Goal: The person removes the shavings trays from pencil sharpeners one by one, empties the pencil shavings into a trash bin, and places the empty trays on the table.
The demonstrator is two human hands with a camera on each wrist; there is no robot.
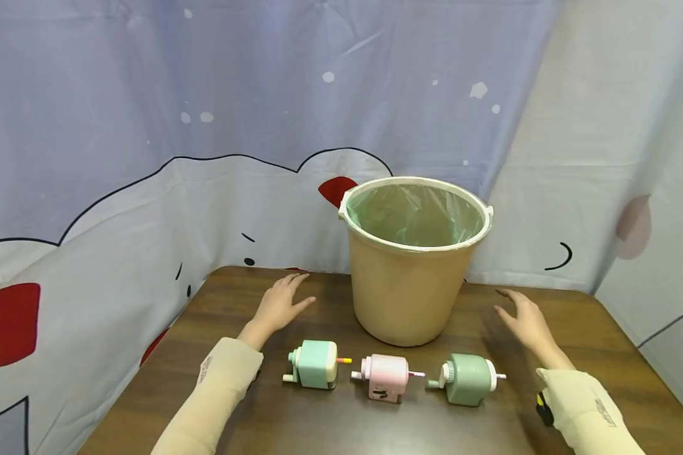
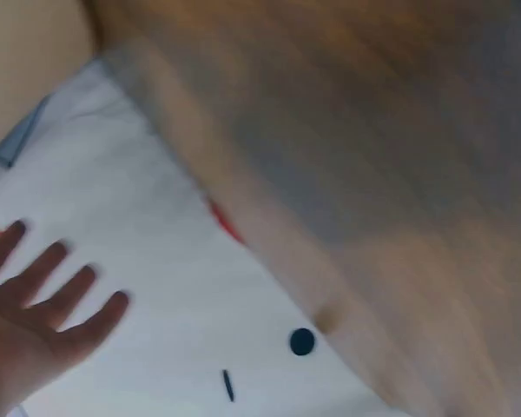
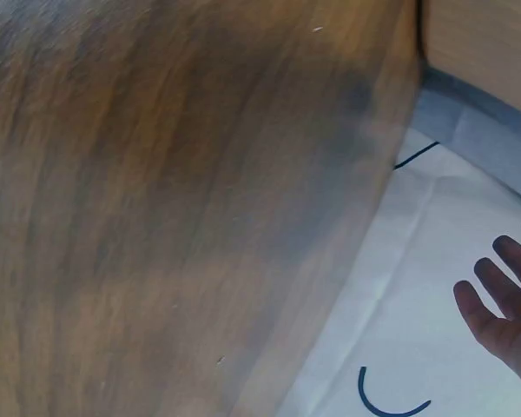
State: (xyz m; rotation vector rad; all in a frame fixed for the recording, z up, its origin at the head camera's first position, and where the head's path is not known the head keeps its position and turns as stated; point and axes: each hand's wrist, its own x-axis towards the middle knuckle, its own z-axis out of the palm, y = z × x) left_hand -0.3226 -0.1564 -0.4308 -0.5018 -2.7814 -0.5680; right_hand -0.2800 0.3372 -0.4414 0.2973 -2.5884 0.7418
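My left hand (image 1: 278, 304) hovers over the table left of the bucket, fingers spread and nothing in them. To the bucket's right my right hand (image 1: 528, 322) is held up too, empty, with fingers loosely bent. The cream bucket (image 1: 406, 291) has a clear plastic liner over its rim. In front of it stand three crank pencil sharpeners in a row: a mint one (image 1: 317, 364) nearest my left hand, a pink one (image 1: 388, 376) in the middle, and a green one (image 1: 470, 379) nearest my right hand. A short pencil end sticks out of each sharpener's right side.
The brown wooden table (image 1: 205, 354) carries all of these. Behind it and along both sides hangs a printed curtain (image 1: 262, 208), close to the table's back edge. In both wrist views the tabletop, curtain and part of the bucket (image 2: 35, 61) appear.
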